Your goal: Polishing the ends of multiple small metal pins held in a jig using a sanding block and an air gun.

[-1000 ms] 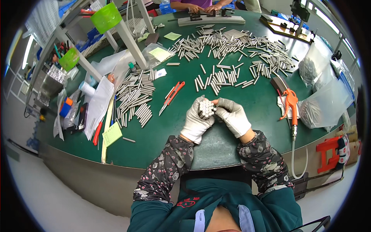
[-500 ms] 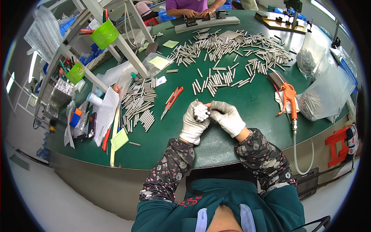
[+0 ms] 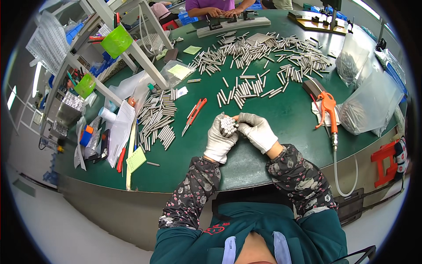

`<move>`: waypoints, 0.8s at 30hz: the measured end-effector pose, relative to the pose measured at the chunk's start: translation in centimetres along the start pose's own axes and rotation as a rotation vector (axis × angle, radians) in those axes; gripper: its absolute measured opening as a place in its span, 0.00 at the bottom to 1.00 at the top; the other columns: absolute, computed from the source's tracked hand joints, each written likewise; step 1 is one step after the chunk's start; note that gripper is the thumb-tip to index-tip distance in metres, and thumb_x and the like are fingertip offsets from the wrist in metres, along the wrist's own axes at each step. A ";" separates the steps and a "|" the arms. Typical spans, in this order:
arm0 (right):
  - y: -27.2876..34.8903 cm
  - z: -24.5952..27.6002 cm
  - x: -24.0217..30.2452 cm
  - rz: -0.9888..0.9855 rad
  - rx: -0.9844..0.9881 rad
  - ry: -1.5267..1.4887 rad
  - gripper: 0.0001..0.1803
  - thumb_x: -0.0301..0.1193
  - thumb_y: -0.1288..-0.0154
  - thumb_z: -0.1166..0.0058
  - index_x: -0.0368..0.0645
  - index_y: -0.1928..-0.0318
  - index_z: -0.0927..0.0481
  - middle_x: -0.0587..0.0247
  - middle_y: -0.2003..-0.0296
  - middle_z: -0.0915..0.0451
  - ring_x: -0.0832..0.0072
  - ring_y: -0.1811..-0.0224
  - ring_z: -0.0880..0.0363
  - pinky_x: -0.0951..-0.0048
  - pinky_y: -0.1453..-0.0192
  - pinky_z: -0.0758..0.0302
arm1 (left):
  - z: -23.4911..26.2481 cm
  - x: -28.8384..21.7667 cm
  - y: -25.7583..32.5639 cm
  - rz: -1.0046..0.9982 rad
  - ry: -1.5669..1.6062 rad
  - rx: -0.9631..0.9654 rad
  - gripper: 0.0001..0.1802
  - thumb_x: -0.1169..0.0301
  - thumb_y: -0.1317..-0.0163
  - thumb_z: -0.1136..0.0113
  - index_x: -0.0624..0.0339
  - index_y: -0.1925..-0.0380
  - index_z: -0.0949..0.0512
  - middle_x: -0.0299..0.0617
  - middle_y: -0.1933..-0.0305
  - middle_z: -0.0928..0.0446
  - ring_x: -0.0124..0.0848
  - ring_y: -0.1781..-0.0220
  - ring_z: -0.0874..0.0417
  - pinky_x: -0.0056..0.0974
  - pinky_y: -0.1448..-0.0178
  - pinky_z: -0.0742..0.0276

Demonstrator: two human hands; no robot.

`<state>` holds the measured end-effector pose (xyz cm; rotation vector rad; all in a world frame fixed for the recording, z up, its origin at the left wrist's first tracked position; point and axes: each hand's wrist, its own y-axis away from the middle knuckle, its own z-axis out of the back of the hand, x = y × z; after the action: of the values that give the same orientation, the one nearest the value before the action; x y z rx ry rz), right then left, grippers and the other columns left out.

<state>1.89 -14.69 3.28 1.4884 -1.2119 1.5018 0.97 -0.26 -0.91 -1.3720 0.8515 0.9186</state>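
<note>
A green tabletop point(image 3: 281, 114) with a curved edge stands on a pale grey floor point(image 3: 52, 229); a white-framed rack point(image 3: 132, 48) rises at its left

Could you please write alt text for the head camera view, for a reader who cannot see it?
A person's gloved left hand grips a bundle of short metal rods upright while the gloved right hand touches its top. More rods lie scattered over the green table, with an orange air gun to the right.

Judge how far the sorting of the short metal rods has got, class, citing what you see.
Done: a tidy stack of short silver metal rods lies at the left of the green table. In hand: the white-gloved left hand grips a bundle of rods, the white-gloved right hand touching it. Left: many loose rods scattered farther back.
</note>
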 end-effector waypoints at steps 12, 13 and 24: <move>0.0 0.2 -0.1 0.023 -0.016 0.071 0.13 0.23 0.42 0.52 0.34 0.55 0.25 0.66 0.64 0.22 0.84 0.64 0.28 0.83 0.58 0.30 | -0.1 0.4 -0.3 -0.022 -0.051 0.030 0.30 0.82 0.56 0.41 0.63 0.50 0.38 0.33 0.63 0.27 0.20 0.62 0.26 0.24 0.55 0.28; 0.0 0.2 -0.2 0.027 -0.020 0.078 0.13 0.23 0.42 0.52 0.34 0.55 0.25 0.66 0.64 0.22 0.84 0.64 0.28 0.83 0.58 0.30 | -0.2 0.1 -0.3 -0.024 -0.063 0.030 0.29 0.82 0.55 0.41 0.63 0.51 0.38 0.32 0.65 0.28 0.20 0.63 0.26 0.24 0.55 0.29; 0.1 -0.1 -0.1 -0.002 -0.057 0.003 0.11 0.22 0.43 0.53 0.34 0.59 0.22 0.61 0.64 0.21 0.80 0.61 0.25 0.80 0.54 0.29 | -0.7 -2.8 -0.5 0.132 0.041 0.071 0.22 0.82 0.54 0.43 0.65 0.58 0.39 0.31 0.69 0.30 0.20 0.67 0.28 0.24 0.53 0.31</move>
<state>1.80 -14.66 3.20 1.4484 -1.2412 1.4561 0.31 -1.01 1.81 -1.2889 1.0066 0.9551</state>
